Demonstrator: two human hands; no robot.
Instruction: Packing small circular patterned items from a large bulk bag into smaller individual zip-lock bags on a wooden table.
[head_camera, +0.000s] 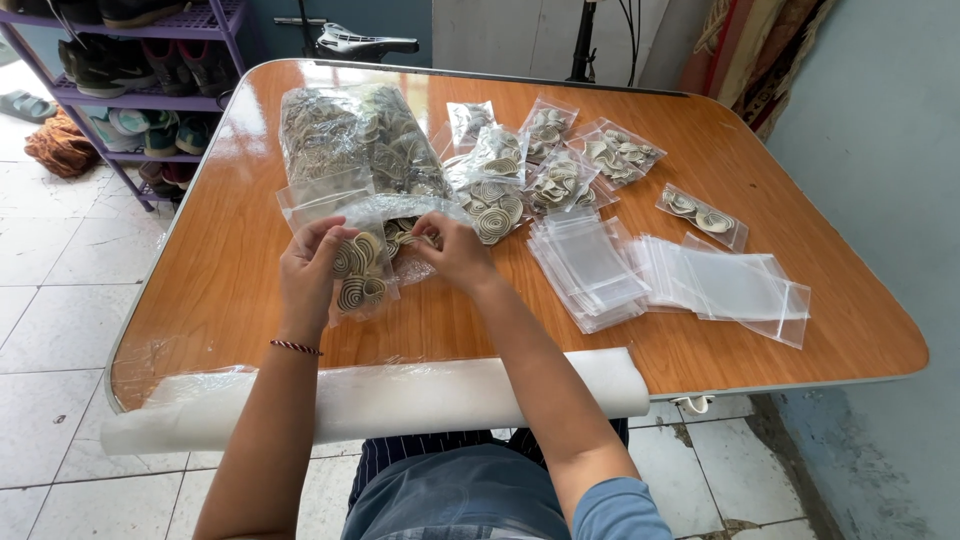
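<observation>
1. Presently, I log the left hand (310, 270): fingers curled shut around a small clear pouch (362, 278) of cream-and-brown spiral pieces, held just above the wooden table (250, 250) near its front middle.
2. Right hand (455, 250): fingertips pinched closed at the pouch's upper right corner, where loose spirals show; I cannot tell whether it grips a spiral or only the plastic.
3. Key relation: the pouch lies at 9 o'clock from the right fingers, its long axis running roughly 12 to 6; the left hand is the nearer, bearing it.
4. Big bulk bag (350, 135) of spirals: at 12 o'clock from both hands, its open mouth touching them.
5. Filled pouches (550, 170): at 1 o'clock, clustered.
6. Stack of empty clear pouches (590, 265): at 3 o'clock, well apart from the right hand.
7. White roll (400, 395): at 6 o'clock, along the table's near edge.
</observation>
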